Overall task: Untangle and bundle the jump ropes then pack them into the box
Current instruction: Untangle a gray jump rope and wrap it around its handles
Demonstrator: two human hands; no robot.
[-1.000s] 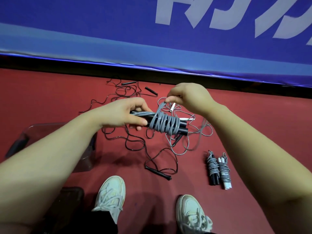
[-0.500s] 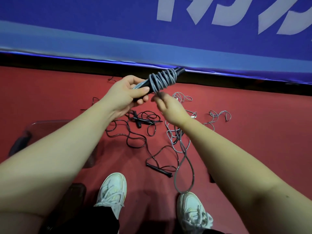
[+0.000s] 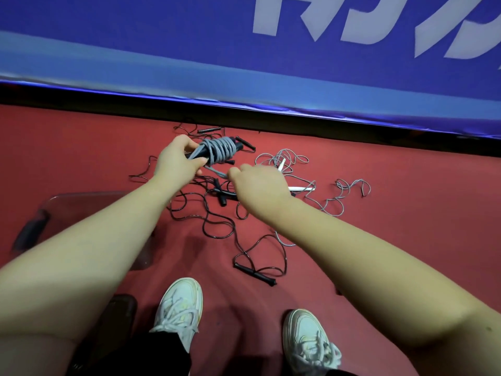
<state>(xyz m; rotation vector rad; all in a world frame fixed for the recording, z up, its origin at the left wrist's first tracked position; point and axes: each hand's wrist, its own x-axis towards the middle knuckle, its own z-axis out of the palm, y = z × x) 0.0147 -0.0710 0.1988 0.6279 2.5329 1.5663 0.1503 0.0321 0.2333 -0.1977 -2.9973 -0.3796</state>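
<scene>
My left hand (image 3: 177, 161) grips a grey jump rope bundle (image 3: 220, 150), its cord wound around black handles. A loose grey strand runs from the bundle down to my right hand (image 3: 259, 183), which pinches it just below and to the right. Tangled black jump ropes (image 3: 217, 223) lie on the red floor under both hands, one pair of black handles (image 3: 254, 274) near my feet. A loose grey rope with white handles (image 3: 301, 189) sprawls to the right. The clear plastic box (image 3: 67, 210) sits at the left, partly hidden by my left forearm.
A blue banner wall (image 3: 244, 63) with a dark base strip closes off the far side. My two white sneakers (image 3: 180, 308) stand on the red floor at the bottom. A dark lid-like object (image 3: 119, 310) lies by my left foot.
The bundle has come down from in front of the banner to just above the floor. My right hand moved right and lower, still pulling the grey strand. The camera tilted slightly.
</scene>
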